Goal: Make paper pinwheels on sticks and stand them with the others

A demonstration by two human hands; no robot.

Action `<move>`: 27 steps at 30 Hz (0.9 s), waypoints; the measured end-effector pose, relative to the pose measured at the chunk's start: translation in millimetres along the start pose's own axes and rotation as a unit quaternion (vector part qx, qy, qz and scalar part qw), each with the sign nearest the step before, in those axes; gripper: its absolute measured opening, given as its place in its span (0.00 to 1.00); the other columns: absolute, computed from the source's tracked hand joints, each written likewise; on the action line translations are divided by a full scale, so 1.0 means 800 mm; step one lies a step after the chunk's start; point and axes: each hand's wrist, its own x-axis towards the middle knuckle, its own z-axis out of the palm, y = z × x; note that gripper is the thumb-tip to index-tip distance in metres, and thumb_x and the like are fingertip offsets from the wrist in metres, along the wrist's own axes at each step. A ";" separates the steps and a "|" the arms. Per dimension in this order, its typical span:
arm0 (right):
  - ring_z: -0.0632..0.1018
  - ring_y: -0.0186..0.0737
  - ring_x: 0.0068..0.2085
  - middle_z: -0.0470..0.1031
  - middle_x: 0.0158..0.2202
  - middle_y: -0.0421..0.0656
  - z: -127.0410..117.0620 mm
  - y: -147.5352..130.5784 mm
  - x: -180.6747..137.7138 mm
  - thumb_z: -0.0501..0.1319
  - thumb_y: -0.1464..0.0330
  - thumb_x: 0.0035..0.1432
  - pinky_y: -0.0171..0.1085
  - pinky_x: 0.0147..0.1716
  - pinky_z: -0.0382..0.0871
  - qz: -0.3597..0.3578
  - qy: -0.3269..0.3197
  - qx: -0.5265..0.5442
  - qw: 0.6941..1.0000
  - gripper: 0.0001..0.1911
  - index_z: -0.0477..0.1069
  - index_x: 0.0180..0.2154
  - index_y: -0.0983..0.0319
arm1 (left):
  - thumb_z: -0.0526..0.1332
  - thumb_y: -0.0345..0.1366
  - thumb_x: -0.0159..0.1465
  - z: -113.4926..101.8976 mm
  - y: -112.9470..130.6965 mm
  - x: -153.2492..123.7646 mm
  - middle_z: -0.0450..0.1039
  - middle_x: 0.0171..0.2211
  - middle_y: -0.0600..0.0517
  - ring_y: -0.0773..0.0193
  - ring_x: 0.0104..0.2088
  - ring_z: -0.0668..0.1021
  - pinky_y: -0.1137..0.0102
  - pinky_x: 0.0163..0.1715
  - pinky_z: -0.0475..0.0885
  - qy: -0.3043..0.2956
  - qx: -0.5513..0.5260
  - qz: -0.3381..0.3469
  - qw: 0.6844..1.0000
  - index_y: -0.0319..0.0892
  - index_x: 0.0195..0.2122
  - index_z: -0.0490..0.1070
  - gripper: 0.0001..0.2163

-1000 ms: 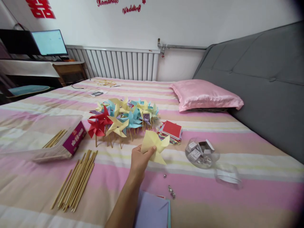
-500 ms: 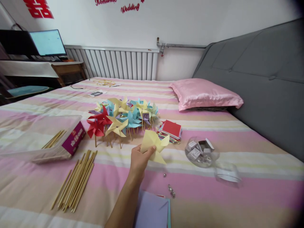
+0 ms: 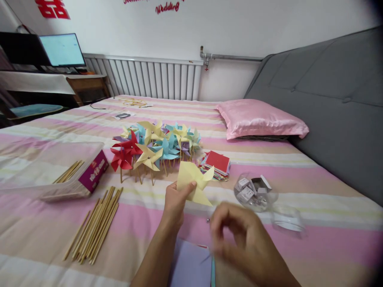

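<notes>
My left hand (image 3: 176,199) pinches a pale yellow paper pinwheel (image 3: 194,181) between thumb and fingers, some of its corners folded in to the middle. To its right, my right hand (image 3: 239,239) is smeared by motion, its thumb and fingertips curled together; anything between them is too blurred to name. A small shiny metal bead (image 3: 208,220) lies on the bedspread beside the right fingertips. Below the hands is a stack of purple and blue paper sheets (image 3: 190,263), with a slit showing in the top sheet. Behind the left hand stand several finished pinwheels (image 3: 149,156) on sticks.
Loose wooden sticks (image 3: 95,227) lie at left, near a clear plastic box (image 3: 92,175) with more sticks. A stack of coloured paper squares (image 3: 217,162) sits beyond the hands. At right are a round clear container (image 3: 254,193) of small boxes and its lid (image 3: 287,219).
My right hand has come into view from the lower right and now covers the small metal pieces that lay there. My left hand still holds the yellow pinwheel in nearly the same place.
</notes>
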 end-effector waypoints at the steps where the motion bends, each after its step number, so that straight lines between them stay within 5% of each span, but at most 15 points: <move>1: 0.69 0.32 0.29 0.66 0.28 0.37 0.000 0.005 0.015 0.65 0.61 0.51 0.33 0.29 0.66 -0.002 0.029 -0.003 1.000 0.13 0.66 0.31 0.62 | 0.72 0.35 0.42 0.001 0.000 -0.002 0.75 0.22 0.51 0.69 0.21 0.73 0.76 0.21 0.66 -0.004 -0.008 -0.002 1.000 0.34 0.27 0.76 0.13; 6: 0.70 0.40 0.38 0.67 0.38 0.43 -0.003 0.044 0.065 0.68 0.58 0.45 0.37 0.36 0.65 0.033 0.183 0.013 0.982 0.24 0.64 0.42 0.60 | 0.71 0.36 0.45 0.011 -0.001 -0.012 0.77 0.24 0.50 0.66 0.23 0.76 0.74 0.25 0.69 -0.027 -0.032 -0.011 0.999 0.35 0.31 0.76 0.13; 9: 0.72 0.43 0.41 0.71 0.42 0.47 -0.003 0.058 0.075 0.68 0.58 0.44 0.40 0.38 0.66 0.080 0.135 0.111 0.981 0.27 0.66 0.45 0.61 | 0.70 0.36 0.46 0.015 -0.004 -0.016 0.77 0.23 0.50 0.65 0.23 0.76 0.72 0.26 0.70 -0.034 -0.038 -0.015 0.999 0.35 0.31 0.76 0.13; 13: 0.76 0.43 0.36 0.77 0.34 0.45 -0.001 0.059 0.077 0.69 0.61 0.42 0.40 0.37 0.68 0.103 0.086 0.203 0.970 0.18 0.73 0.35 0.62 | 0.70 0.37 0.46 0.019 -0.011 -0.018 0.77 0.23 0.50 0.65 0.23 0.76 0.72 0.25 0.70 -0.044 -0.033 -0.020 0.998 0.35 0.31 0.76 0.13; 20: 0.72 0.34 0.25 0.74 0.22 0.38 -0.002 0.059 0.079 0.71 0.66 0.38 0.33 0.28 0.66 0.122 0.151 0.218 0.956 0.10 0.74 0.25 0.63 | 0.70 0.37 0.46 0.026 -0.018 -0.021 0.77 0.23 0.49 0.66 0.22 0.75 0.72 0.26 0.69 -0.054 -0.014 -0.023 0.998 0.35 0.30 0.77 0.13; 27: 0.71 0.35 0.22 0.74 0.21 0.39 -0.023 0.064 0.084 0.70 0.65 0.38 0.34 0.25 0.64 0.175 0.087 0.198 0.960 0.11 0.73 0.23 0.64 | 0.71 0.37 0.45 0.018 -0.009 -0.018 0.77 0.25 0.47 0.64 0.24 0.75 0.72 0.27 0.69 -0.117 0.032 -0.048 0.991 0.34 0.32 0.78 0.14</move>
